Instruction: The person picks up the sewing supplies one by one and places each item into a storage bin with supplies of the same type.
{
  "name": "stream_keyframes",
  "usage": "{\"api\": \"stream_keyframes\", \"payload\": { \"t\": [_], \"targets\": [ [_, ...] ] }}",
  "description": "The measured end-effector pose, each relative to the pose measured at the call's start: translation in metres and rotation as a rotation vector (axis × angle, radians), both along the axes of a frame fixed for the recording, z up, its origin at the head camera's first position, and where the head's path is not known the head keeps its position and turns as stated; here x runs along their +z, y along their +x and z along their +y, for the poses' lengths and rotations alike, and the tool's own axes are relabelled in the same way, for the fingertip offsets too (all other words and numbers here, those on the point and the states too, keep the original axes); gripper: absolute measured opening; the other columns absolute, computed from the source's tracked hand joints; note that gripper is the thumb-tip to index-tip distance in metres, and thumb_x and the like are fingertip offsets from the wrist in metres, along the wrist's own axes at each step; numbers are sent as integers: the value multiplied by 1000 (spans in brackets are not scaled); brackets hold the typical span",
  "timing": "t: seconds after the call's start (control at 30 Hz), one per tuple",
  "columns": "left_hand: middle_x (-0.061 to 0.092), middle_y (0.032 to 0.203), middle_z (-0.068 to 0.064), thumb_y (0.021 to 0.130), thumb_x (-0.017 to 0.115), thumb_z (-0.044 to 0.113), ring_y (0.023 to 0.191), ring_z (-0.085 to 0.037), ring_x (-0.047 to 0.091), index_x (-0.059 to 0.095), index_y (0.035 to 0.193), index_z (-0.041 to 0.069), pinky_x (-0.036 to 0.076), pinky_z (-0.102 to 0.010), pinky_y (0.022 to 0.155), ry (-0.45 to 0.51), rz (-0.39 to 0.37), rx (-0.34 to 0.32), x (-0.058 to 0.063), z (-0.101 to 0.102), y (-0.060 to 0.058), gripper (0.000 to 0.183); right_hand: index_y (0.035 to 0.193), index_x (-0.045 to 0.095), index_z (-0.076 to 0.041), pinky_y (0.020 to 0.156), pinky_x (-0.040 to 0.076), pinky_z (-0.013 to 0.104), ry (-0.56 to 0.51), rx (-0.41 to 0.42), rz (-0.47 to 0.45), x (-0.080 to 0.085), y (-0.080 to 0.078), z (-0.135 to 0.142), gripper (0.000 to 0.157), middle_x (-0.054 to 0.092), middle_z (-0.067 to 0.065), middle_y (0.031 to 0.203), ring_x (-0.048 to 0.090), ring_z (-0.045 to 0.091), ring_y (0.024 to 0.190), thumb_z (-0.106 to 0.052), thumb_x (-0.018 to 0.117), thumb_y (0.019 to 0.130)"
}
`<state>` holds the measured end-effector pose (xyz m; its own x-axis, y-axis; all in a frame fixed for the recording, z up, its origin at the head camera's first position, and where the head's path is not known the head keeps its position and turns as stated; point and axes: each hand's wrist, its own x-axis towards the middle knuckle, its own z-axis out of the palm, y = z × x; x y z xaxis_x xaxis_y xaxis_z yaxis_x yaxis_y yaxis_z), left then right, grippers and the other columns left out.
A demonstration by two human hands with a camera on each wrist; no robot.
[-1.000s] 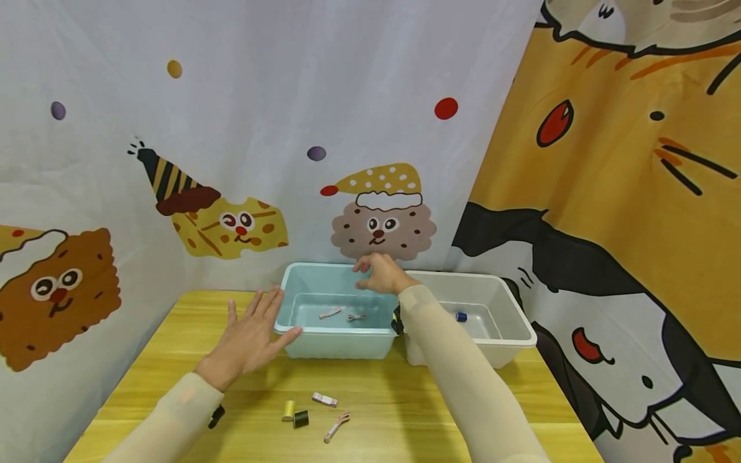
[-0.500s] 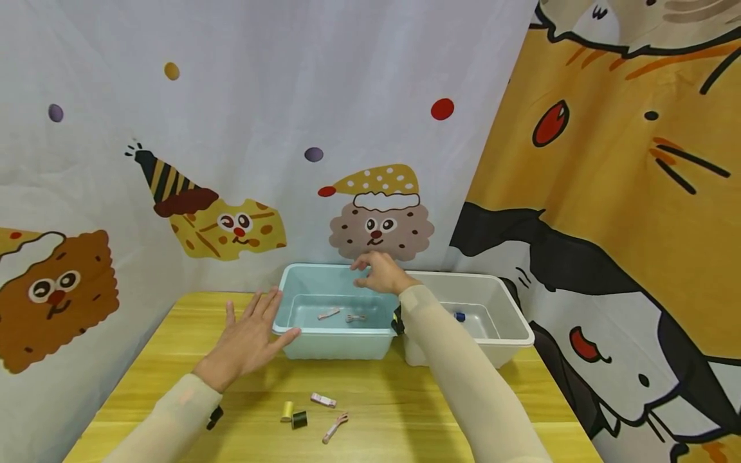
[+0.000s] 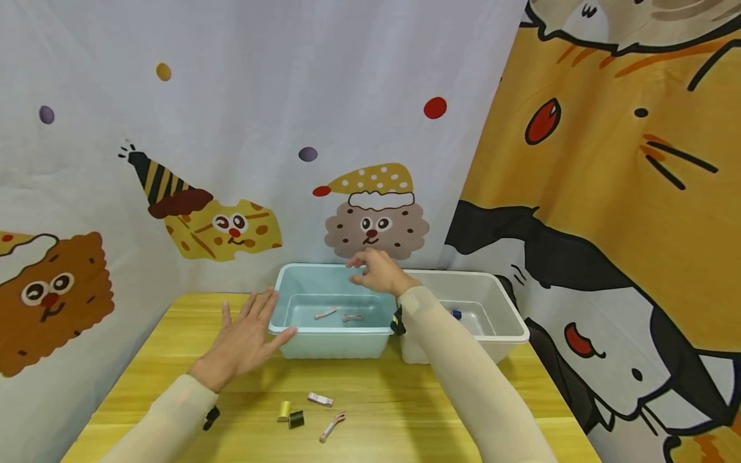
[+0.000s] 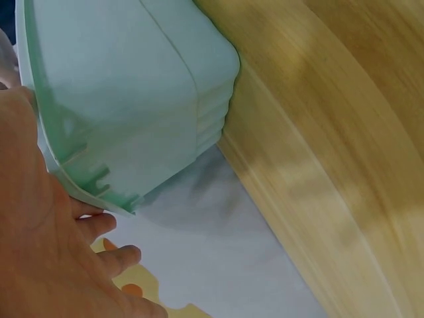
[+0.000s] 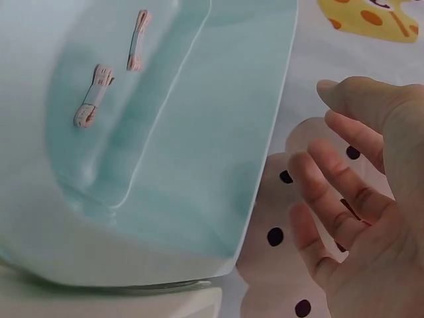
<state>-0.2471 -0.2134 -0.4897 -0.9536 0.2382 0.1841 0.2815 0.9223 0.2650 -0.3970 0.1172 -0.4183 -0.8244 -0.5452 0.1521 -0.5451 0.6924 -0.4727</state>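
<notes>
My left hand [image 3: 243,341] lies with straight, spread fingers against the left rim of the light blue bin [image 3: 336,346]. In the left wrist view, its fingers reach past the bin's rim [image 4: 56,173]. Above the bin's back right part, my right hand [image 3: 380,273] hovers with loosely bent fingers. The right wrist view shows nothing in that hand [image 5: 374,258]. Two folded pinkish tape measures lie on the bin's floor, one tape measure [image 5: 93,96] close to the other tape measure [image 5: 138,40].
A white bin [image 3: 498,339] stands right of the blue one, with a blue thread spool [image 3: 456,314] inside. On the wooden table [image 3: 231,431] lie a yellow thread spool [image 3: 284,411], a dark green spool [image 3: 296,419] and two more folded tapes. A printed curtain [image 3: 243,128] hangs behind.
The head view has turned slightly to the right, so everything sits a little further left. Both hands keep nearly the same pose and place at the blue bin.
</notes>
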Motion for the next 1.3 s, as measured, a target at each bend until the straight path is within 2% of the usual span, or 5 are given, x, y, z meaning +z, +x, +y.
{"api": "stream_keyframes", "payload": {
  "t": [0.27, 0.5, 0.8, 1.0, 1.3],
  "targets": [
    [28, 194, -20, 117, 47, 75, 178, -55, 27, 26, 186, 5, 9, -100, 129, 21, -18, -7, -1, -1, -1, 100, 142, 82, -16, 103, 67, 48, -11, 19, 42, 2, 12, 5, 32, 77, 15, 141, 77, 28, 112, -23, 84, 110],
    [24, 195, -18, 123, 38, 67, 179, -54, 25, 25, 186, 6, 7, -100, 128, 33, -39, -16, -5, -3, -2, 89, 144, 81, -15, 104, 66, 48, -8, 62, 81, 3, 25, 12, 33, 76, 13, 139, 78, 40, 118, -23, 82, 112],
    [25, 195, -19, 124, 44, 61, 178, -55, 27, 27, 185, 4, 8, -100, 128, 15, -35, -17, -3, -2, -1, 86, 144, 81, -18, 109, 61, 54, 7, 83, 130, 6, 52, 21, 33, 76, 8, 144, 76, 30, 115, -25, 82, 112],
    [25, 195, -19, 124, 43, 63, 178, -55, 27, 27, 185, 4, 9, -100, 128, 5, -31, -25, -1, -2, -2, 86, 145, 80, -22, 96, 65, 43, 11, 95, 143, 0, 68, 28, 33, 75, 2, 146, 75, 26, 114, -28, 81, 113],
    [24, 195, -19, 123, 40, 66, 178, -55, 26, 26, 186, 5, 8, -100, 129, 8, -41, -29, -1, -2, -3, 89, 141, 82, -21, 99, 64, 41, 3, 130, 193, -8, 88, 34, 31, 77, 0, 140, 77, 22, 112, -27, 83, 111]
  ]
}}
